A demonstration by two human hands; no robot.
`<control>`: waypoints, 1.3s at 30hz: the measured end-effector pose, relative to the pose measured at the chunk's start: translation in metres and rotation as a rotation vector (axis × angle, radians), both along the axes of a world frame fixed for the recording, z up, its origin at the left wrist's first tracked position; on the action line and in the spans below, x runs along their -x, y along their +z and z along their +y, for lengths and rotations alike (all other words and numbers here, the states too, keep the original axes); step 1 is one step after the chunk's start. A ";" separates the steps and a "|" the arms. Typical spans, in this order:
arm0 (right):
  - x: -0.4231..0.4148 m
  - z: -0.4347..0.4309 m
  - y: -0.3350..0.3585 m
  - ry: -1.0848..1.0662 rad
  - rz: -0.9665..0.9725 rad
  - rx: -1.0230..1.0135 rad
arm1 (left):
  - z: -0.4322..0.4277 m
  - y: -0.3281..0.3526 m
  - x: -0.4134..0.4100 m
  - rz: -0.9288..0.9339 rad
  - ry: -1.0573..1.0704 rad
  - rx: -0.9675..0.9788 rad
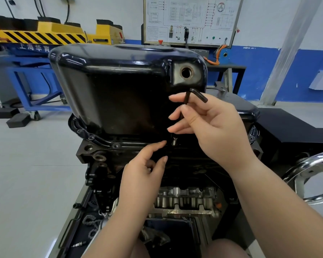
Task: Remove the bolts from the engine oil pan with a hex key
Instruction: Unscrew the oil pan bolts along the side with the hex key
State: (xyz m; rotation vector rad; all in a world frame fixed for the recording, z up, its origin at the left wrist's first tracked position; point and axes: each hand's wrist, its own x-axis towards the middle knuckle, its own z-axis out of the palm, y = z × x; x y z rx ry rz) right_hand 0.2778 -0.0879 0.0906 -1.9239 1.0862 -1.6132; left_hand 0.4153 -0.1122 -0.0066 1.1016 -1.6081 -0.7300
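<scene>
hex key (187, 101) above bolt (174, 141), oil pan (119, 86) behind

Glossy black stamped-metal oil pan (119, 81) fills upper centre, open drain hole (186, 72) at its upper right. Black L-shaped hex key (187, 96) upright right of centre, short arm on top. Silver bolt (174, 141) below it, raised out of the pan flange (101, 141). Dark bolts (116, 145) seated along the flange, left of centre.
</scene>
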 end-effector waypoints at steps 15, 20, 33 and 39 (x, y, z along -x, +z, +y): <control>-0.001 -0.001 -0.004 0.002 -0.018 0.013 | -0.002 0.000 -0.009 -0.132 -0.037 0.041; -0.003 -0.002 -0.004 -0.059 0.010 0.027 | -0.002 -0.001 -0.007 -0.094 -0.026 0.040; 0.000 -0.002 -0.010 0.004 -0.011 0.034 | -0.001 -0.001 -0.007 -0.078 -0.024 0.029; -0.004 -0.004 -0.011 -0.052 -0.052 0.027 | -0.001 -0.001 -0.007 -0.066 -0.036 0.018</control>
